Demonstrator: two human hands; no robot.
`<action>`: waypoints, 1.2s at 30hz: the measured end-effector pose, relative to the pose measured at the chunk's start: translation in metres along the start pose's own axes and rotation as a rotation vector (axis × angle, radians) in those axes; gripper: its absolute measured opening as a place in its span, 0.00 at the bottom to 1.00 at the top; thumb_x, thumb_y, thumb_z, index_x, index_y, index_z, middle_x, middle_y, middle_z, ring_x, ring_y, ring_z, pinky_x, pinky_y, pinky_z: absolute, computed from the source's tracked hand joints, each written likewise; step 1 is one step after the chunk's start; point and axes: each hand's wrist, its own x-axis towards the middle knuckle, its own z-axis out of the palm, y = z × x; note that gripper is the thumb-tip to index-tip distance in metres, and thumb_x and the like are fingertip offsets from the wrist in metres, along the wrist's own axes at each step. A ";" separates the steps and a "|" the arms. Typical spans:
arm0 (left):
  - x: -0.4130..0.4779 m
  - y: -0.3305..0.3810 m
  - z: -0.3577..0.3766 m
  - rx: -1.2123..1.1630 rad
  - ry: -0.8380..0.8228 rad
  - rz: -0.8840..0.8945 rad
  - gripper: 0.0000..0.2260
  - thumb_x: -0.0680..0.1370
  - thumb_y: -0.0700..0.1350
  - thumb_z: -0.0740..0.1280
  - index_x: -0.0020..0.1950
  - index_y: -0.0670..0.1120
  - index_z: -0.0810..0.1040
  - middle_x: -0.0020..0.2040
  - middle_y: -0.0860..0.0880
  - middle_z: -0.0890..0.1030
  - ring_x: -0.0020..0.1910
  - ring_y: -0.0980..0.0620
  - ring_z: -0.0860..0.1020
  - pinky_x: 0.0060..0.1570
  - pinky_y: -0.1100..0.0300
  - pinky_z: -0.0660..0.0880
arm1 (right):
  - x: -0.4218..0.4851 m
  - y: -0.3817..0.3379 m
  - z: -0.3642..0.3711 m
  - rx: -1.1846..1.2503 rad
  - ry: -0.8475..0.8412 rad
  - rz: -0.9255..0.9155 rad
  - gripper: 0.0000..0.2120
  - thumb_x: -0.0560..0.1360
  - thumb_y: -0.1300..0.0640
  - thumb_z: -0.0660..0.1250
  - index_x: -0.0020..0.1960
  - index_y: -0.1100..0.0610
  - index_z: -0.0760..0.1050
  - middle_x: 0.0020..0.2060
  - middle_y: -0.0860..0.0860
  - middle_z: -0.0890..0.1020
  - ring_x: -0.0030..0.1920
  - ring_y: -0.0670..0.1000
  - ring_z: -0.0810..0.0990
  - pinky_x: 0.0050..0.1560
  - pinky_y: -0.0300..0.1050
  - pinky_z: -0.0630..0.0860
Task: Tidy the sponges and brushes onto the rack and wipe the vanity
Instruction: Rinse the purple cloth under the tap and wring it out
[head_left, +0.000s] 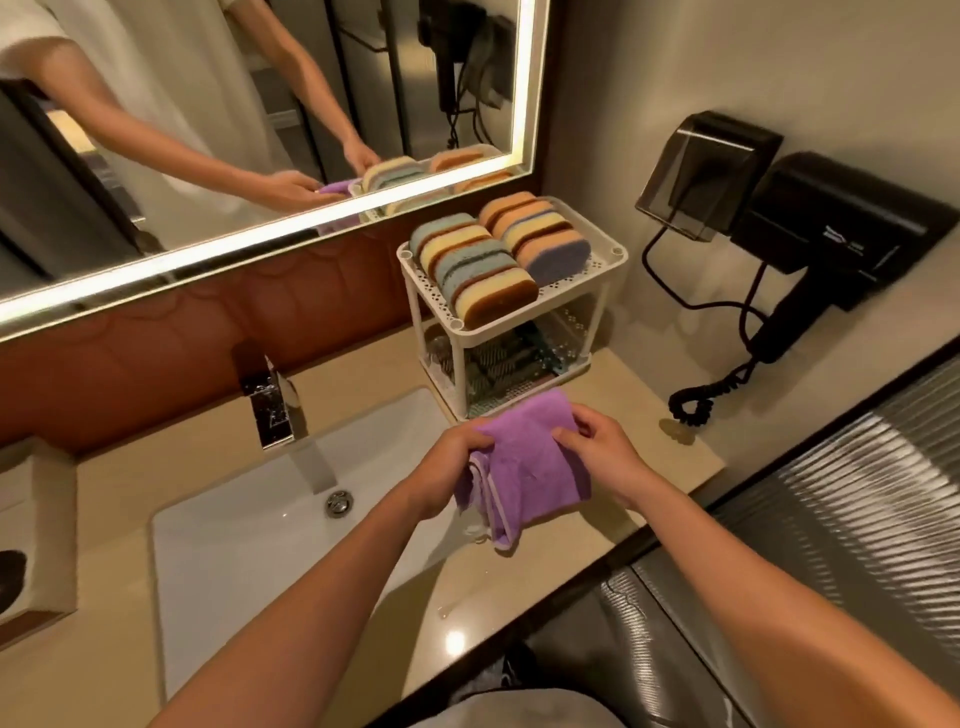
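Note:
A folded purple cloth is held over the beige vanity top, just in front of the white two-tier rack. My left hand grips its left edge and my right hand pinches its right side. Several coloured sponges stand in two rows on the rack's top shelf. Brushes lie on the lower shelf, half hidden behind its clear wall.
A white sink with a chrome tap lies to the left. A black hair dryer with a coiled cord hangs on the right wall. A lit mirror runs along the back. A tissue box sits at far left.

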 end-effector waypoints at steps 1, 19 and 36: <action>0.004 0.001 0.011 -0.040 -0.014 -0.012 0.13 0.80 0.41 0.59 0.57 0.45 0.82 0.45 0.42 0.83 0.44 0.43 0.79 0.45 0.54 0.73 | 0.001 0.005 -0.009 -0.002 0.013 0.000 0.13 0.82 0.57 0.67 0.65 0.47 0.78 0.56 0.43 0.84 0.58 0.45 0.82 0.56 0.43 0.80; 0.110 -0.021 0.067 0.044 0.136 -0.193 0.12 0.77 0.39 0.62 0.56 0.46 0.81 0.43 0.41 0.81 0.34 0.43 0.77 0.29 0.54 0.73 | 0.077 0.079 -0.067 -0.249 0.104 0.107 0.15 0.81 0.61 0.65 0.67 0.55 0.78 0.58 0.49 0.83 0.58 0.51 0.81 0.59 0.43 0.77; 0.135 -0.074 0.073 1.364 -0.226 -0.039 0.34 0.79 0.61 0.65 0.82 0.58 0.55 0.84 0.51 0.47 0.82 0.46 0.44 0.77 0.38 0.50 | 0.061 0.132 -0.035 -1.159 -0.308 -0.009 0.49 0.74 0.34 0.68 0.84 0.49 0.46 0.83 0.53 0.43 0.82 0.59 0.43 0.79 0.57 0.48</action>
